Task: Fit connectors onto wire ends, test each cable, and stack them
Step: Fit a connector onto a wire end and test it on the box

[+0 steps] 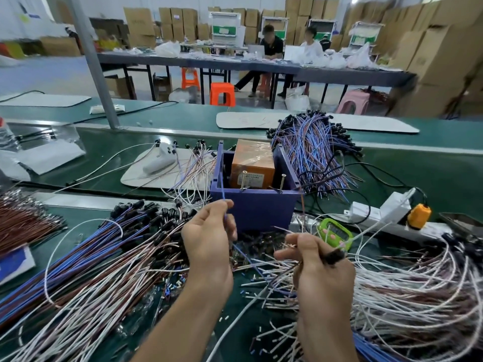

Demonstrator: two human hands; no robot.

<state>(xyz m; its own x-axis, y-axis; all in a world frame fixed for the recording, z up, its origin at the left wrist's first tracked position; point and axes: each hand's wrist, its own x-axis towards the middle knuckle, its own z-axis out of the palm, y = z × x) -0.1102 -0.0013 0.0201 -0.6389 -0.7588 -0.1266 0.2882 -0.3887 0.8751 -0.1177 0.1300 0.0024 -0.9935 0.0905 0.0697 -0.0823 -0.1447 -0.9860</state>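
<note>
Closest in, the green table [431, 178] is buried in wire. There's a fan of blue, brown and white leads [104, 257] on the left, and a big white loop pile [418, 283] on the right. Cut scraps are scattered between them.

Both hands are up over the mess. The left hand [209, 239] has its grip pinched on a blue wire [222, 193], thumb against fingertips. The wire runs up in front of the box and also down toward the other hand. The right hand [321, 270] has its grip curled round a dark, blurry bit, probably a black connector [334, 256], plus some thin strands.

Just behind the hands is a purple box [256, 207] with an orange block [252, 163] inside it. To its right sit a green timer [334, 235] and a white power strip [379, 212]. Behind the box lies a fat bundle [313, 150] of blue and brown cables with black ends.

Way back, two people sit at a long table [261, 65] by an orange stool [222, 94], with cartons stacked behind them.
</note>
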